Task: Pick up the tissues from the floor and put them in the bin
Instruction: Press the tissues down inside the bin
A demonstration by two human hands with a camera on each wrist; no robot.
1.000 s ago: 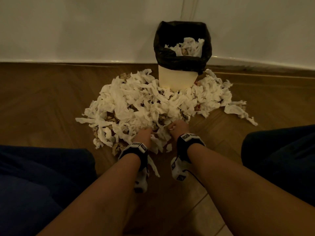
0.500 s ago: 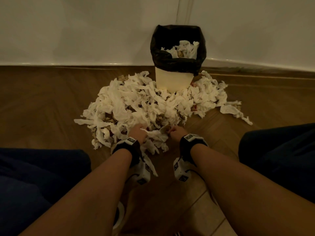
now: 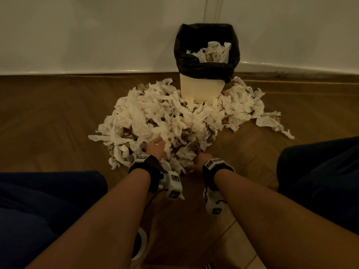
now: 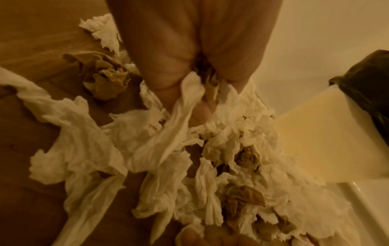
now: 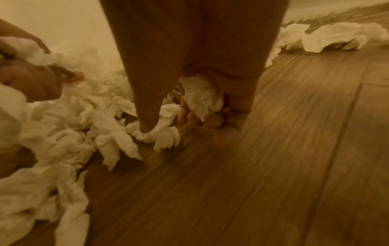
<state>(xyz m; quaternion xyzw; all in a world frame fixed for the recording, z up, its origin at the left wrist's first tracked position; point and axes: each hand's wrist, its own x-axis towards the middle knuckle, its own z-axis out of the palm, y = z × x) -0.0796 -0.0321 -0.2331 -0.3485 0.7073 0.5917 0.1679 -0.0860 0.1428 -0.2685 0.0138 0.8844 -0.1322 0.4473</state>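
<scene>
**Around the grip: floor, wall, knees**

Wood floor [image 3: 58, 117] runs under and to both sides of the grip, giving way to pale tiles [image 3: 239, 245] nearer the person. A white wall [image 3: 97, 32] with a skirting [image 3: 291, 67] stands well beyond it. Dark-clad knees flank it, left [image 3: 38, 210] and right [image 3: 320, 171]. A white round thing [image 3: 142, 241], partly hidden, lies behind and below.

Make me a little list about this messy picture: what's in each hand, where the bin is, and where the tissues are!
left hand: grips a bunch of tissues at the near edge of the pile
right hand: grips a wad of tissue, low over the floor
pile of tissues: on the wooden floor, heaped against the front of the bin
bin: upright by the wall, black bag over its rim, some tissues already inside
stray tissue: lies apart, right of the pile
</scene>
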